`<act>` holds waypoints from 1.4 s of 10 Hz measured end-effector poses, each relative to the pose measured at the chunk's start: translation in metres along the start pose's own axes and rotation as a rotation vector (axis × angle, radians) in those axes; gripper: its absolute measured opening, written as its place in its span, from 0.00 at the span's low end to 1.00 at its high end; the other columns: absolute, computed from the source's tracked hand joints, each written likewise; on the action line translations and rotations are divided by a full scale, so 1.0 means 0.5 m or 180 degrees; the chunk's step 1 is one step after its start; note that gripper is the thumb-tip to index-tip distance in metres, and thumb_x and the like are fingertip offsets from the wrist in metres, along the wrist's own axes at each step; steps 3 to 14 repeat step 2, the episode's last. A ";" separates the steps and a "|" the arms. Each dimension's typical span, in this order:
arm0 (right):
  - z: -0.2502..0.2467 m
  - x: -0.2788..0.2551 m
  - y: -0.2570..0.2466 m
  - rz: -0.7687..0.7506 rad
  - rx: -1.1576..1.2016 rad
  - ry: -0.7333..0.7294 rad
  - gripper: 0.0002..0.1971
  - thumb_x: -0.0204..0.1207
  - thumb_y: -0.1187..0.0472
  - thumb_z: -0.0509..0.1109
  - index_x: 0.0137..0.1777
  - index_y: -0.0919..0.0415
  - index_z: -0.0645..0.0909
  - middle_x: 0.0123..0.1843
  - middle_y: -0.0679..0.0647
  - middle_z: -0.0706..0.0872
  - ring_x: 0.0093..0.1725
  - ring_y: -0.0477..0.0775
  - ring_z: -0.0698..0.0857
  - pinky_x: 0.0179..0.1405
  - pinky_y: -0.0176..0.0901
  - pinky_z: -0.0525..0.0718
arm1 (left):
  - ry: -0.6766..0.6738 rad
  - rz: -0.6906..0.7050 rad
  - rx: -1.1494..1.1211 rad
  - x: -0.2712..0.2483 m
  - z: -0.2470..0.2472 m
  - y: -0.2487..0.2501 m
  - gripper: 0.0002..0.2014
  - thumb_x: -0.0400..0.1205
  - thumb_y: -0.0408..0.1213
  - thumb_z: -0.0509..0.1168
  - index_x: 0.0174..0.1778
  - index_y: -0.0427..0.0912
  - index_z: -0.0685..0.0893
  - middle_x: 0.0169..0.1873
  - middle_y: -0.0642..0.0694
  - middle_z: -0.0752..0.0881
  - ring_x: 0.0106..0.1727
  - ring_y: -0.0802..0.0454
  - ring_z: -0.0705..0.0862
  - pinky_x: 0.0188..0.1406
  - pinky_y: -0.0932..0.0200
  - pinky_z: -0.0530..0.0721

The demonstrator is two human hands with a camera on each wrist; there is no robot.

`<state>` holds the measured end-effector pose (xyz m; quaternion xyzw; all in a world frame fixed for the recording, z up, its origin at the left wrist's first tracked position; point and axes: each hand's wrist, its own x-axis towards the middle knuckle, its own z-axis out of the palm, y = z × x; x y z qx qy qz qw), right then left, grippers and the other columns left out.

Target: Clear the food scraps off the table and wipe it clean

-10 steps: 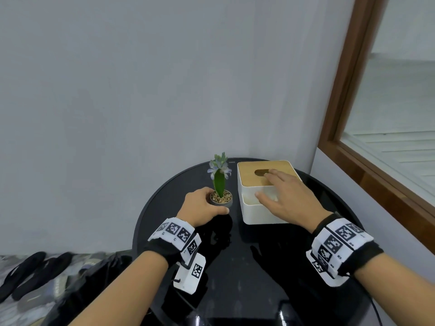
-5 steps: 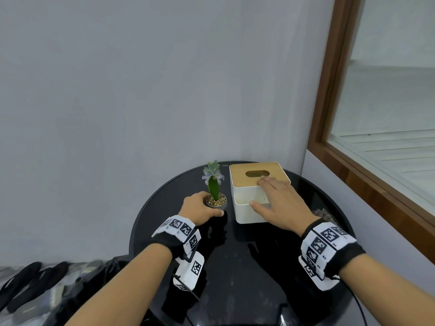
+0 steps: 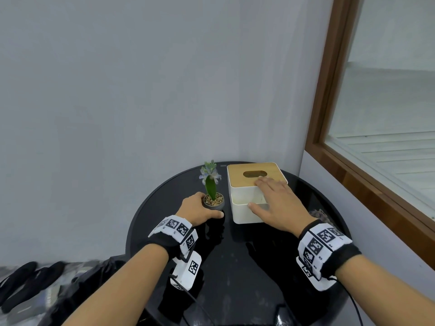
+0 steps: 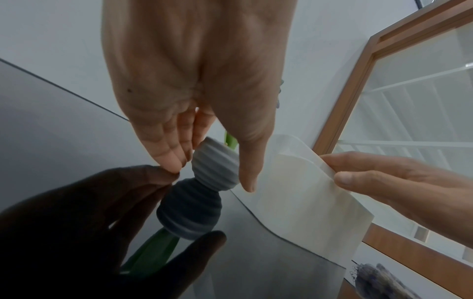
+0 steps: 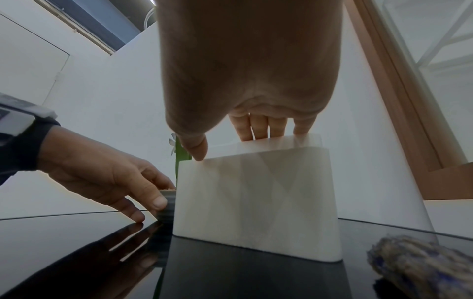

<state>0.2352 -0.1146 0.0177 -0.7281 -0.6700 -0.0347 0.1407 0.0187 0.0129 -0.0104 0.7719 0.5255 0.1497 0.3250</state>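
Note:
A round glossy black table stands in a corner. My left hand grips a small grey ribbed pot that holds a green plant with pale flowers, the thumb on its near side and the fingers behind it. Right of the pot stands a white tissue box with a wooden lid. My right hand rests on the box, straight fingers on the lid and thumb on the front rim. A crumpled grey-blue cloth lies on the table right of the box.
The grey wall is close behind the table, and a wood-framed window runs along the right. Dark sandals and a black object lie on the floor at lower left. The table's near half reflects my arms.
The head view has swung a little to the right. Both hands stay where they were, on the pot and on the tissue box.

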 end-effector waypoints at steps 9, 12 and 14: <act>0.007 0.001 0.001 -0.0015 -0.0037 0.0072 0.36 0.79 0.36 0.56 0.82 0.53 0.60 0.85 0.51 0.61 0.84 0.51 0.56 0.83 0.52 0.47 | 0.0107 -0.0062 -0.0074 -0.026 -0.008 0.010 0.44 0.67 0.55 0.80 0.75 0.41 0.71 0.68 0.45 0.81 0.68 0.49 0.80 0.59 0.60 0.76; 0.007 0.001 0.001 -0.0015 -0.0037 0.0072 0.36 0.79 0.36 0.56 0.82 0.53 0.60 0.85 0.51 0.61 0.84 0.51 0.56 0.83 0.52 0.47 | 0.0107 -0.0062 -0.0074 -0.026 -0.008 0.010 0.44 0.67 0.55 0.80 0.75 0.41 0.71 0.68 0.45 0.81 0.68 0.49 0.80 0.59 0.60 0.76; 0.007 0.001 0.001 -0.0015 -0.0037 0.0072 0.36 0.79 0.36 0.56 0.82 0.53 0.60 0.85 0.51 0.61 0.84 0.51 0.56 0.83 0.52 0.47 | 0.0107 -0.0062 -0.0074 -0.026 -0.008 0.010 0.44 0.67 0.55 0.80 0.75 0.41 0.71 0.68 0.45 0.81 0.68 0.49 0.80 0.59 0.60 0.76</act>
